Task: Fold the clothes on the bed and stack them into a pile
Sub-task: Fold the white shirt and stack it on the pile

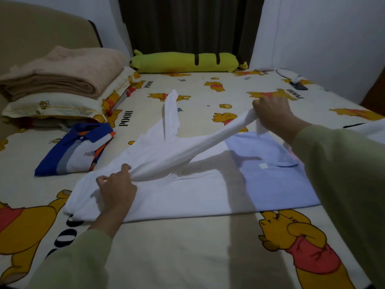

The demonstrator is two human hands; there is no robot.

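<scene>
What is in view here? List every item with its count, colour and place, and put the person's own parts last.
white shirt: one, white, middle of the bed, one edge lifted and stretched between both hands
light blue shirt: one, pale blue, lying flat to the right of the white shirt, partly under it
folded polo shirt: one, blue, white, grey and orange, left side of the bed
blanket: one, beige, folded on the pillow at far left
pillow: one, cream with print, under the blanket
plush bolster: one, yellow-green, far edge of the bed
bed sheet: one, cream with a bear print
curtain: dark, behind the bed
left hand: grips the white shirt near its left end
right hand: grips the white shirt's raised end
</scene>
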